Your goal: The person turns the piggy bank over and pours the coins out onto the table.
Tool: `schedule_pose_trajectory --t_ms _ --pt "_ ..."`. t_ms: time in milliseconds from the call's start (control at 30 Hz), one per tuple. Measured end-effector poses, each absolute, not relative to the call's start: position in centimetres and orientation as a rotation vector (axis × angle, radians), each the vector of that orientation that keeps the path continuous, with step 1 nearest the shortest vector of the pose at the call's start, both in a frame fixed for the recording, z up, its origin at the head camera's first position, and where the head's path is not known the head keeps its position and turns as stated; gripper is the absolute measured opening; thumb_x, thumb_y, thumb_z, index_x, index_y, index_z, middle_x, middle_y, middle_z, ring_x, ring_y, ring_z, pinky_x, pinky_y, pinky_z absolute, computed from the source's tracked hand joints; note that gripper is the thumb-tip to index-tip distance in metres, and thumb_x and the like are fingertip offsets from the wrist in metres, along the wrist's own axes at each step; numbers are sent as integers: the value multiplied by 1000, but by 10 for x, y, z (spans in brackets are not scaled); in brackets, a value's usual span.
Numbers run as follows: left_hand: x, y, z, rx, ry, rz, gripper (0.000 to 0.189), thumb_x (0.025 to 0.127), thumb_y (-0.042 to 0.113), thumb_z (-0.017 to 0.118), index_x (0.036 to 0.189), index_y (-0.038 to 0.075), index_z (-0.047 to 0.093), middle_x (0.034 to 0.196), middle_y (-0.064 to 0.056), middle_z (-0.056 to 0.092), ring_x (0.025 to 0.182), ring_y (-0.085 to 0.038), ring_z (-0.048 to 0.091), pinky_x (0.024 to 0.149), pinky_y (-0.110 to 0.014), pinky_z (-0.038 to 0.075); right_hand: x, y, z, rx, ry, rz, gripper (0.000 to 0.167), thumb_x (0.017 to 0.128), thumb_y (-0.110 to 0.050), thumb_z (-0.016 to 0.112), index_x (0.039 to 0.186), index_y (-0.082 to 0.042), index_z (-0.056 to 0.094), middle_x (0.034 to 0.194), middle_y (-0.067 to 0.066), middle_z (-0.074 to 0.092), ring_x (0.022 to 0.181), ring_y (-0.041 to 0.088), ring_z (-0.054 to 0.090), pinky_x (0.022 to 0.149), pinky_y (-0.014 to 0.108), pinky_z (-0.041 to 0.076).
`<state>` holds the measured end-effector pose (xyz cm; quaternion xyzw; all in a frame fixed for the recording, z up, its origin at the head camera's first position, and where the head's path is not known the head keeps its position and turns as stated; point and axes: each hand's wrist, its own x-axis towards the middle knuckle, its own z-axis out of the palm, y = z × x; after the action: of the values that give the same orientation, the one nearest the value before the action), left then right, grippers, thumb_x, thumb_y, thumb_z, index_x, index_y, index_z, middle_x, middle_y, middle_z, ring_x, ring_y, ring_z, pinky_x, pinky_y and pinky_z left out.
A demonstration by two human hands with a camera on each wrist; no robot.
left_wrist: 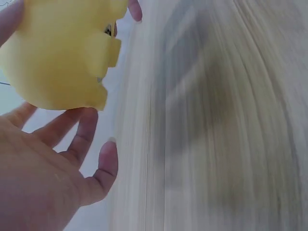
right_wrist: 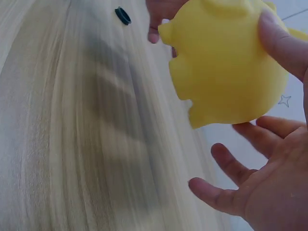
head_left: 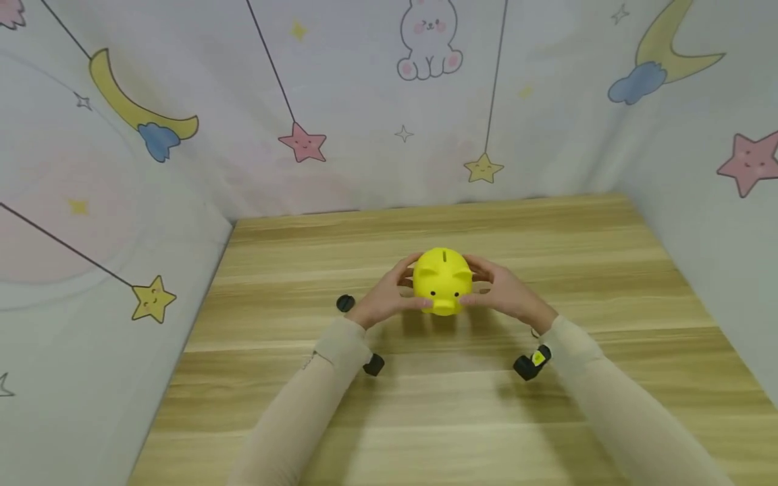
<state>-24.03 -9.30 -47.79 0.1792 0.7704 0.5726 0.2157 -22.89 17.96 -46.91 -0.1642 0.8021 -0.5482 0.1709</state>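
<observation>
Wrist views close beside piggy bank (left_wrist: 60, 55)

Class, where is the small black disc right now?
In the head view, the black disc lies on the table, left of the yellow piggy bank, near the left hand.

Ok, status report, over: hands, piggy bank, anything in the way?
Left hand and right hand gripping piggy bank. Bank upright, raised off table. Black disc off left, not blocking.

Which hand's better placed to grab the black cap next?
Left hand, probably: the cap lies closer to it; the right hand is on the pig's other side. Both hold the pig, so the right would need to support it.
</observation>
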Motion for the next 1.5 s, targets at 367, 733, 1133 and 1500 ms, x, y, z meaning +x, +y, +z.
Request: schedule_pose_trajectory --t_ms 367,733,1133,1500 --pt "-233 -90 -482 722 2505 1414 115 66 13 94 157 28 25 149 5 40 125 -21 40 102 -55 38 -214 171 -470 -663 2592 -1401 107 72 -8 89 157 -11 25 153 13 37 135 37 37 105 63 32" --pt "-227 -84 -479 956 2828 1227 110 69 5 90 156 22 25 149 2 44 123 -22 45 109 -58 24 -204 166 -478 -986 2916 -1367 109 66 11 87 156 -5 27 149 18 41 131 39 41 105 58 35" --pt "-227 -98 -478 827 2502 1406 112 69 19 93 158 24 25 145 3 44 116 -19 46 98 -54 40 -202 167 -481 -754 2549 -1624 101 75 -16 89 156 -13 29 153 7 39 133 29 41 101 57 41" --pt "-227 -85 -469 391 2248 1626 75 95 61 55 151 15 39 119 -6 61 106 -22 56 96 -50 46 -215 164 -467 -310 2447 -1629 62 102 -45 51 143 2 47 130 20 57 116 33 55 96 52 47"
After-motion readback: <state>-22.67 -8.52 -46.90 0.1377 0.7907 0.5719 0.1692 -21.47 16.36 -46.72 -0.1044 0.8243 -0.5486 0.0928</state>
